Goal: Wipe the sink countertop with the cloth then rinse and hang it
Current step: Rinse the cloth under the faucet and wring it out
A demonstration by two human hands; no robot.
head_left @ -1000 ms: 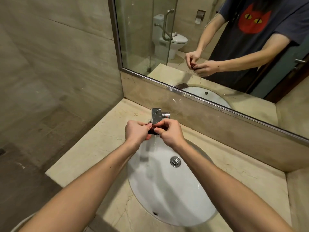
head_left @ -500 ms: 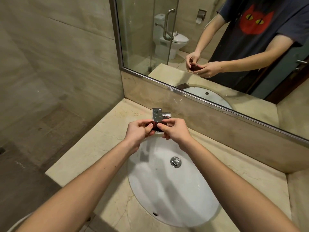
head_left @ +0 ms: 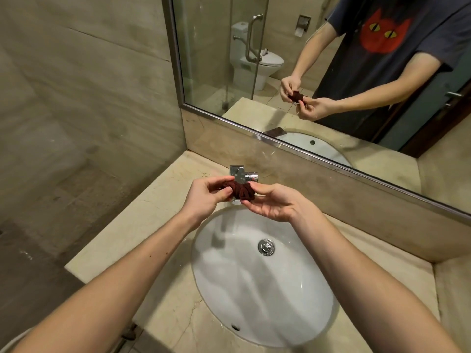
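Beige marble table [head_left: 142,225] beneath both hands; white sink [head_left: 254,289] directly below, likely catching drips. Left hand [head_left: 206,197], right hand [head_left: 275,202]: fingers curled, pinching opposite ends. Tap [head_left: 242,173] just behind. Dark-red cloth [head_left: 238,189] bunched between hands, probably for wringing.

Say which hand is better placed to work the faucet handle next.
Right, probably. The right hand pinches the cloth right beside the faucet handle, which sticks out toward that side; the left hand could hold the cloth alone.
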